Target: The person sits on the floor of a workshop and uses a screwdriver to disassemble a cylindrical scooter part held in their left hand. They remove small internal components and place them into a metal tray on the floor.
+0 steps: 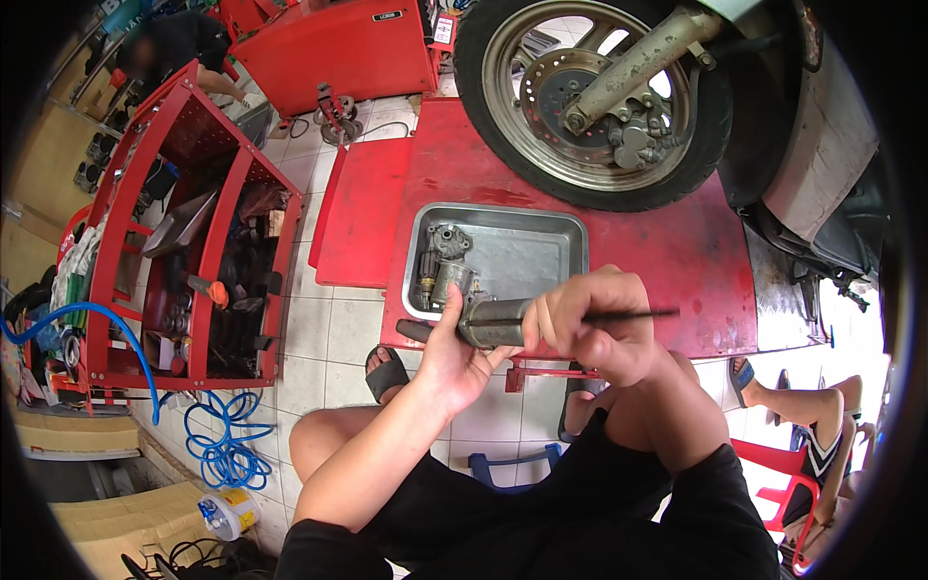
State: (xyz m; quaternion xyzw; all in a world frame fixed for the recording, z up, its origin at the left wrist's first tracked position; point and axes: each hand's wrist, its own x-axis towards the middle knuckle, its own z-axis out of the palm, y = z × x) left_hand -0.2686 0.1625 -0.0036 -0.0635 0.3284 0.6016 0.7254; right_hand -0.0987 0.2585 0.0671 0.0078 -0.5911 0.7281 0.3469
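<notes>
A grey metal cylindrical part (493, 322) is held above the near edge of a steel tray (570, 215). My left hand (454, 365) is closed around its left end, thumb pointing up. My right hand (599, 324) is closed at its right end, fingers curled, with a thin dark rod (643, 314) sticking out to the right. A short dark stub (415, 331) shows left of my left hand; whether it joins the rod is hidden. In the tray's left half lies a greyish metal assembly (449, 242) with a round flange and a brass-coloured piece (427, 282).
The tray rests on a red lift table (677, 261) below a motorcycle's front wheel (541, 126). To the left stands a red tool cart (208, 251) by a coiled blue hose (227, 435). A person's leg (797, 411) is at right; another person (169, 53) bends at the far left.
</notes>
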